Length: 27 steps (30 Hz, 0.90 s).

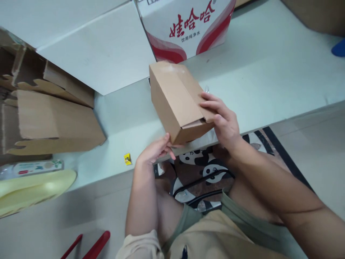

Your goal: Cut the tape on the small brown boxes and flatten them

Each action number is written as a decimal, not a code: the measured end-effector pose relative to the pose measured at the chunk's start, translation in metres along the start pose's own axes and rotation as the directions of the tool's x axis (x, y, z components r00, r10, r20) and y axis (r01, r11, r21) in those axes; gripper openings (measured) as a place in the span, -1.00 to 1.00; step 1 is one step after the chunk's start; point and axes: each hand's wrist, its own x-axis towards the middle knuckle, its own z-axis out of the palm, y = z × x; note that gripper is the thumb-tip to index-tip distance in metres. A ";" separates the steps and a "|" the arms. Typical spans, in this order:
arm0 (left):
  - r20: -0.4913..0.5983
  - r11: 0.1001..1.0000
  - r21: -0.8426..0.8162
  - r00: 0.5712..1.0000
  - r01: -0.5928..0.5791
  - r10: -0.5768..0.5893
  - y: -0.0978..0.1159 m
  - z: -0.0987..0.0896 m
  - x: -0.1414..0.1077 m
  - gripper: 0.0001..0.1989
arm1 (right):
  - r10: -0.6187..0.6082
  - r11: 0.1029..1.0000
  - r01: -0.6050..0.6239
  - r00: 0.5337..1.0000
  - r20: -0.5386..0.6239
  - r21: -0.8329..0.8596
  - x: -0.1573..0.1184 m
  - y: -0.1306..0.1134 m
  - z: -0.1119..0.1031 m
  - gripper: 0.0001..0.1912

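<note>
Status of the work: the cardboard box stands assembled, with its top panels folded over and a seam running lengthwise between them. A shiny patch, apparently tape, lies across the far end of the top. From where I stand, forming the box appears done; closing it appears only partly done. At the near end, a narrow dark gap shows below the panel edge, and no tape is visible there. The contents, if any, are hidden.

Position of the box: it sits in front of the seated person, at the front edge of the table, between both hands, its near end toward the body. Whether its underside bears fully on the table cannot be told.

Grip, right hand: partly closed around the near right corner. The fingers lie on the top panel; the thumb bears at the near end, beside the gap.

Grip, left hand: lightly closed at the lower near left corner. The thumb touches the corner; the other fingers, loosely spread, reach beneath it.

Surroundings: a red and white carton stands just beyond the far end. A small yellow packet lies left of the left hand, apart from it.
</note>
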 end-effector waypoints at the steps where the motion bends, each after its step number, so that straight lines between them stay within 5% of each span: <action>1: 0.027 0.998 0.056 0.999 0.020 -0.022 0.001 0.001 -0.001 -0.25 | 0.018 1.000 -0.018 1.000 -0.015 -0.002 0.000 0.000 -0.001 -0.60; 4: -0.073 0.983 0.183 0.997 0.004 0.010 0.002 -0.002 0.001 -0.41 | 0.089 0.996 -0.089 0.996 -0.021 -0.030 0.000 -0.002 -0.003 -0.68; 6: -0.343 0.968 0.211 0.917 -0.135 0.202 0.002 -0.011 0.004 -0.47 | 0.120 0.991 -0.120 0.993 0.004 -0.051 0.001 -0.005 -0.002 -0.70; 7: -0.503 0.940 0.224 0.795 -0.258 0.339 0.002 -0.017 0.006 -0.50 | 0.127 0.990 -0.124 0.991 0.039 -0.062 0.002 -0.008 -0.001 -0.70; 10: -0.735 0.698 0.391 0.253 -0.599 0.629 0.000 -0.036 0.009 -0.43 | 0.109 0.992 -0.091 0.962 0.249 -0.082 0.007 -0.017 0.001 -0.72; 11: -0.719 0.612 0.462 0.133 -0.642 0.682 -0.001 -0.041 0.008 -0.37 | 0.092 0.995 -0.072 0.936 0.340 -0.072 0.008 -0.020 0.002 -0.72; 12: -0.678 0.544 0.527 0.062 -0.653 0.732 -0.001 -0.045 0.006 -0.35 | 0.073 0.997 -0.056 0.902 0.426 -0.051 0.009 -0.023 0.003 -0.72; 14: -0.583 0.465 0.626 0.020 -0.626 0.812 -0.001 -0.051 0.002 -0.37 | 0.033 0.999 -0.042 0.831 0.555 0.004 0.010 -0.028 0.006 -0.73; 16: -0.506 0.429 0.680 0.044 -0.594 0.862 -0.002 -0.054 -0.002 -0.43 | 0.024 0.996 -0.069 0.793 0.609 0.050 0.008 -0.029 0.008 -0.73; 18: -0.485 0.435 0.695 0.072 -0.573 0.871 -0.003 -0.054 -0.004 -0.50 | 0.062 0.987 -0.134 0.820 0.570 0.085 0.006 -0.024 0.008 -0.71; 20: -0.506 0.451 0.683 0.074 -0.575 0.860 -0.005 -0.053 -0.004 -0.54 | 0.143 0.978 -0.192 0.897 0.418 0.079 0.005 -0.015 0.005 -0.71; 23: -0.533 0.460 0.660 0.061 -0.594 0.844 -0.006 -0.051 -0.003 -0.52 | 0.273 0.936 -0.241 0.957 0.097 -0.256 0.009 0.002 -0.004 -0.76; 27: -0.559 0.488 0.633 0.082 -0.601 0.825 -0.004 -0.049 -0.003 -0.48 | 0.429 0.563 -0.269 0.903 -0.002 -0.782 0.017 0.019 -0.012 -0.62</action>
